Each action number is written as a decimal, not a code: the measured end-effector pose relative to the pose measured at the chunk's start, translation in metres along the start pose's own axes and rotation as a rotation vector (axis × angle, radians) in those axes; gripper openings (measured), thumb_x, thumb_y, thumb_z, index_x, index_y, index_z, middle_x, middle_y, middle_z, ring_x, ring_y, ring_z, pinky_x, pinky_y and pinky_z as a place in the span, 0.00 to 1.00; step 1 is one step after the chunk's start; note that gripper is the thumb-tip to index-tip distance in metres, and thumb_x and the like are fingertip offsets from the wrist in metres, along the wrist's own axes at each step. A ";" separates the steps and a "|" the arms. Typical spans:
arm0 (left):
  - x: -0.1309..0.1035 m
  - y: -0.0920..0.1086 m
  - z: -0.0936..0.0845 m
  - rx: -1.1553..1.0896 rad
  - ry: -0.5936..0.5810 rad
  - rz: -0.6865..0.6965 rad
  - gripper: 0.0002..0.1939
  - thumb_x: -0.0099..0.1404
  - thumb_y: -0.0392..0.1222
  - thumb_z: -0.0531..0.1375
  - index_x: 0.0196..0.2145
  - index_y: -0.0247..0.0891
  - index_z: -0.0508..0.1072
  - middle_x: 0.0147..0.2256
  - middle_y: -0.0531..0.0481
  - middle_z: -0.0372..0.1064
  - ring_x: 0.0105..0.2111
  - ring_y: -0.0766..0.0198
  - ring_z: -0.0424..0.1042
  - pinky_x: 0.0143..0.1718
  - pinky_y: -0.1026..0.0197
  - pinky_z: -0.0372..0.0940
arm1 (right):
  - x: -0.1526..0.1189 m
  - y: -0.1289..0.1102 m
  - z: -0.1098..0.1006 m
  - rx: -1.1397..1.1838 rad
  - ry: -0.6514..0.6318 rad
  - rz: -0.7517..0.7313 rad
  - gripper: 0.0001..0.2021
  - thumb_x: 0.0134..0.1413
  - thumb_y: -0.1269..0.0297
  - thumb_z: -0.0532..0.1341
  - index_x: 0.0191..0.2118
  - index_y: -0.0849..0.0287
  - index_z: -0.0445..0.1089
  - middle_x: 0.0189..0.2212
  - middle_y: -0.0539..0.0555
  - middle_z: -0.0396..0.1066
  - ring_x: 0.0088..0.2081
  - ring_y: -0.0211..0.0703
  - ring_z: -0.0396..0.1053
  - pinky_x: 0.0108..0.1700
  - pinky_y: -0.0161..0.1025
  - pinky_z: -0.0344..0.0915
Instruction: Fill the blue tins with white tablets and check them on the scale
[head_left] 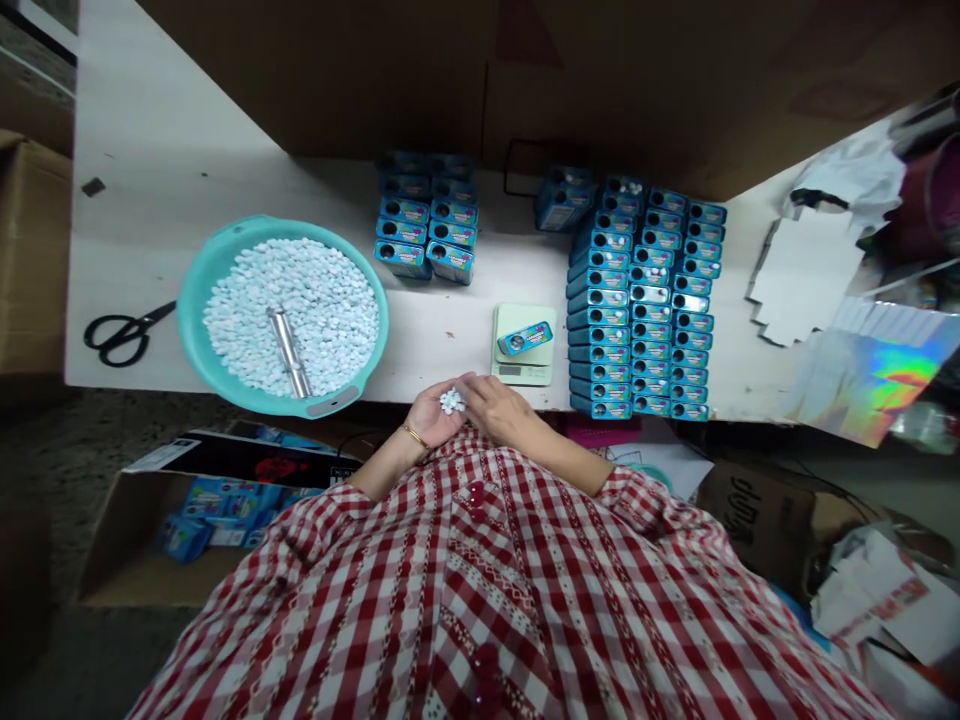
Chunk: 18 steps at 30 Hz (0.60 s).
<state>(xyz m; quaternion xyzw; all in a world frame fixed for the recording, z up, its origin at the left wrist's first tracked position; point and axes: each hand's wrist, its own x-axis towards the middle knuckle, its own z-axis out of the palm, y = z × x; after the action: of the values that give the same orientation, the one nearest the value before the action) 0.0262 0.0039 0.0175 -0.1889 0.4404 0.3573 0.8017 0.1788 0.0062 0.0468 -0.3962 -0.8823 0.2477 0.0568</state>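
My left hand (430, 418) is cupped palm up at the table's front edge, holding a small heap of white candies (452, 401). Against its fingers rests my right hand (504, 412), palm down with fingers curled together; what is between those fingertips, if anything, is hidden. Just beyond my hands a blue tin (526, 339) lies on a pale green scale (523, 374). To the left stands a turquoise basin (196, 345) full of white candies (300, 270), with a shiny metal tube (288, 352) lying on top of them.
Rows of blue tins (600, 335) stand on the right, with another group (425, 235) at the back. Black-handled scissors (120, 338) lie left of the basin. A large cardboard box (420, 80) overhangs the back. Below the table, an open carton (124, 540) holds blue packs.
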 end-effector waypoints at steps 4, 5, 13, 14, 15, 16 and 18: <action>0.002 -0.002 0.025 -0.013 -0.042 0.021 0.18 0.65 0.34 0.47 0.46 0.26 0.72 0.34 0.42 0.76 0.35 0.63 0.75 0.41 0.62 0.67 | 0.009 -0.001 0.004 0.023 -0.013 0.081 0.19 0.59 0.71 0.51 0.55 0.63 0.62 0.50 0.62 0.64 0.50 0.49 0.62 0.52 0.47 0.65; 0.002 -0.001 0.032 -0.016 -0.053 0.037 0.17 0.66 0.34 0.47 0.44 0.26 0.72 0.32 0.43 0.75 0.33 0.63 0.74 0.40 0.63 0.68 | 0.010 0.005 0.000 0.054 -0.006 0.093 0.18 0.59 0.70 0.52 0.55 0.63 0.62 0.50 0.62 0.63 0.50 0.49 0.62 0.52 0.47 0.65; 0.011 0.001 0.070 0.028 -0.062 0.138 0.13 0.62 0.30 0.50 0.37 0.26 0.74 0.25 0.47 0.73 0.25 0.67 0.71 0.33 0.65 0.67 | 0.022 0.037 -0.027 0.154 0.032 0.214 0.16 0.54 0.73 0.55 0.49 0.62 0.65 0.45 0.61 0.64 0.46 0.47 0.64 0.47 0.44 0.65; 0.012 0.002 0.074 0.040 -0.070 0.153 0.12 0.62 0.30 0.51 0.36 0.26 0.74 0.25 0.46 0.73 0.26 0.67 0.71 0.33 0.65 0.67 | 0.022 0.040 -0.027 0.173 0.064 0.228 0.15 0.54 0.73 0.55 0.47 0.62 0.66 0.44 0.60 0.64 0.45 0.46 0.64 0.47 0.43 0.65; 0.013 0.001 0.077 0.051 -0.071 0.166 0.11 0.61 0.29 0.51 0.34 0.26 0.74 0.25 0.46 0.73 0.26 0.67 0.71 0.33 0.65 0.67 | 0.022 0.043 -0.027 0.197 0.097 0.240 0.13 0.53 0.72 0.55 0.45 0.62 0.67 0.43 0.59 0.65 0.43 0.45 0.64 0.46 0.42 0.65; 0.014 0.001 0.081 0.060 -0.068 0.178 0.10 0.61 0.29 0.52 0.32 0.26 0.74 0.25 0.45 0.72 0.26 0.67 0.71 0.33 0.66 0.67 | 0.021 0.048 -0.027 0.226 0.128 0.250 0.12 0.53 0.72 0.55 0.43 0.62 0.68 0.41 0.58 0.65 0.42 0.44 0.65 0.45 0.41 0.65; 0.015 0.000 0.087 0.074 -0.051 0.200 0.08 0.59 0.28 0.54 0.30 0.26 0.74 0.25 0.45 0.72 0.26 0.67 0.71 0.33 0.66 0.67 | 0.018 0.058 -0.027 0.284 0.180 0.271 0.09 0.53 0.72 0.55 0.40 0.61 0.69 0.38 0.57 0.66 0.38 0.42 0.65 0.42 0.39 0.65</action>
<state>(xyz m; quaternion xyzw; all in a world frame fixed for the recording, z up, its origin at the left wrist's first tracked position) 0.0817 0.0640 0.0519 -0.1050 0.4495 0.4238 0.7793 0.2134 0.0622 0.0407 -0.5196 -0.7687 0.3384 0.1569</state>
